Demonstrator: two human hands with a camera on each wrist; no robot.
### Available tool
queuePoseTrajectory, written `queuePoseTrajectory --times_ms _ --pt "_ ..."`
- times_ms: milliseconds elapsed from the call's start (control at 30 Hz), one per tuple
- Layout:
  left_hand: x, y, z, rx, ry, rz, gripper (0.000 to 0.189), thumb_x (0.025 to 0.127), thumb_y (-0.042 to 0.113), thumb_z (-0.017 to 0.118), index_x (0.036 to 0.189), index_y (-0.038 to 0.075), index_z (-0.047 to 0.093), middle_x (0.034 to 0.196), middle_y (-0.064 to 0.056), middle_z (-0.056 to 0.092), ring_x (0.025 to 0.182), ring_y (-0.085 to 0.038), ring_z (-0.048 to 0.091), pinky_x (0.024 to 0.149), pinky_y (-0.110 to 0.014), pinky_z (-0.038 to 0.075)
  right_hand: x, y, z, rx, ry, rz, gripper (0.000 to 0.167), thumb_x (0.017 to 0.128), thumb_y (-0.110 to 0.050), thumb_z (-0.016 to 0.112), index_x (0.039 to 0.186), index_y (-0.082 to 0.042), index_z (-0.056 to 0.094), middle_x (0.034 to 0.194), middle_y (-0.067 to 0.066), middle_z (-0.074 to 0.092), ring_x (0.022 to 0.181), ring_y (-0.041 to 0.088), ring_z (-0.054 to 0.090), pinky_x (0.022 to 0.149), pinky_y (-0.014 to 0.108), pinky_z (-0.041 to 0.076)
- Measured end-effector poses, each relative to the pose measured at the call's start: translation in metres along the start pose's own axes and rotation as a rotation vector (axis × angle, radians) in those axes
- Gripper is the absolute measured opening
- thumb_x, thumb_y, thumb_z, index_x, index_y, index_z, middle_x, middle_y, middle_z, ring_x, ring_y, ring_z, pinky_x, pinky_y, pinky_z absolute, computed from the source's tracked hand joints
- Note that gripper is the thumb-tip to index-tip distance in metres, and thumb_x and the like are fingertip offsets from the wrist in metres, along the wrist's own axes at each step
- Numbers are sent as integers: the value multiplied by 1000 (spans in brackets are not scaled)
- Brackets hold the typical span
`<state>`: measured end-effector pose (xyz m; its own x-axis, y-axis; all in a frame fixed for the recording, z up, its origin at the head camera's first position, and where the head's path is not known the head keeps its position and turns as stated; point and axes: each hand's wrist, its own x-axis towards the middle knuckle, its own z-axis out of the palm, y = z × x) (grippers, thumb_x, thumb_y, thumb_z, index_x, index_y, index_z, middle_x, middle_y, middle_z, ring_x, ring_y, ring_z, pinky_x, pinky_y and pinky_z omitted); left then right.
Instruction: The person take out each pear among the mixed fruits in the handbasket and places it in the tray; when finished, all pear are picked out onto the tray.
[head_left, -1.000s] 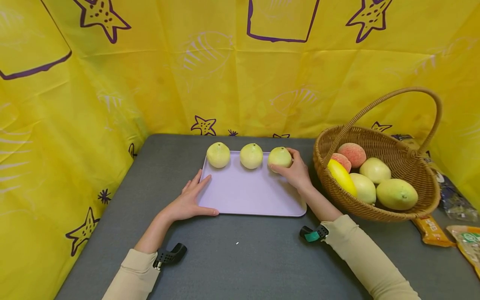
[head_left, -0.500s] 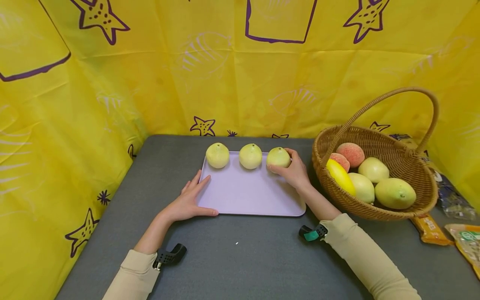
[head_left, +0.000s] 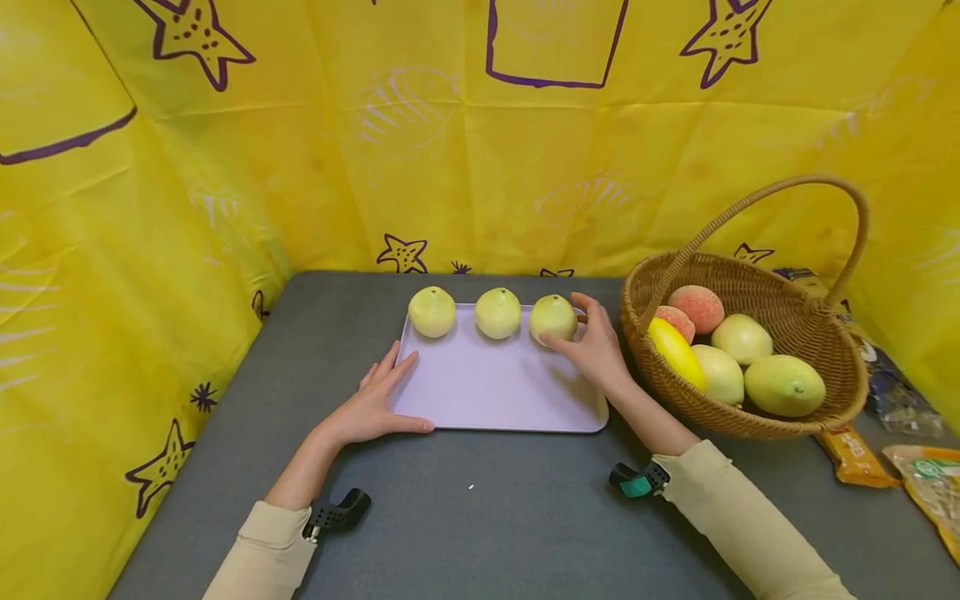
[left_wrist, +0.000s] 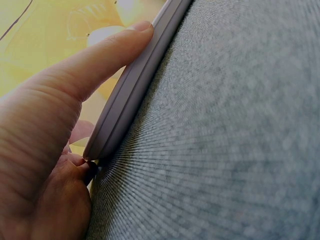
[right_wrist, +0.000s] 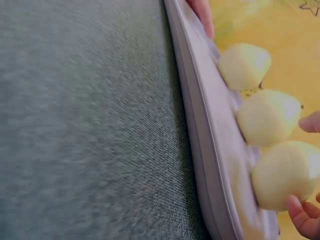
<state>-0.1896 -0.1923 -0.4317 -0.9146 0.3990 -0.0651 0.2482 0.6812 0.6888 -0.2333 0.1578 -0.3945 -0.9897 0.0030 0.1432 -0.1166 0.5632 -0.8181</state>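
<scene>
Three pale yellow-green pomelos stand in a row along the far edge of a lilac tray point(head_left: 495, 387): the left pomelo point(head_left: 432, 312), the middle pomelo point(head_left: 497, 314) and the right pomelo point(head_left: 552, 320). My right hand point(head_left: 597, 350) is loosely spread about the right pomelo, with the thumb at its front and a gap between the index finger and its side. In the right wrist view one fingertip point(right_wrist: 295, 205) is right at this pomelo, while another finger is apart from it. My left hand point(head_left: 371, 408) rests with extended fingers on the tray's left corner, thumb point(left_wrist: 112, 47) along the near rim.
A wicker basket point(head_left: 843, 379) with a tall handle stands right of the tray, holding two peaches, a long yellow fruit and several green-yellow fruits. Packaged snacks point(head_left: 855, 457) lie beside it. A patterned yellow cloth point(head_left: 480, 167) hangs behind the grey table point(head_left: 480, 533).
My right hand has loosened from the right pomelo and drawn slightly to the right, its fingers spreading. The pomelos and the left hand keep their places on the tray; the view shifts slightly.
</scene>
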Motion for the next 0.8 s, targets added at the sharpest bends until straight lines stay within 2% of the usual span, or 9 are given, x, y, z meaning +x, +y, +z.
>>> queuePoseTrajectory --times_ms 233,433,633,800 --pt "-1 -1 0 -5 2 12 114 69 54 83 156 11 23 162 -18 -7 143 -48 -5 109 -67 0 -20 -7 -10 -26 -22 -103 81 82 -24 80 147 -7 35 145 19 37 127 35 44 86 48 50" --pt "-1 -1 0 -6 5 21 114 69 53 84 156 10 23 162 -18 -7 143 -48 -4 109 -67 0 -37 -18 -21 -6 -78 -175 77 83 -21 79 145 -8 36 144 17 37 126 36 43 85 47 52" --pt "0 1 -1 -8 -4 10 113 70 52 84 156 10 23 162 -18 -7 144 -47 -5 109 -67 -1 -57 -34 -37 5 -140 -244 71 85 -20 77 144 -12 40 143 11 41 122 27 48 84 43 53" --pt "-1 2 -1 -6 -6 7 113 71 51 84 156 9 23 162 -19 -7 143 -48 -5 109 -67 -1 -72 -40 -51 -15 -190 -266 66 87 -21 75 143 -14 41 142 6 44 121 25 50 85 42 53"
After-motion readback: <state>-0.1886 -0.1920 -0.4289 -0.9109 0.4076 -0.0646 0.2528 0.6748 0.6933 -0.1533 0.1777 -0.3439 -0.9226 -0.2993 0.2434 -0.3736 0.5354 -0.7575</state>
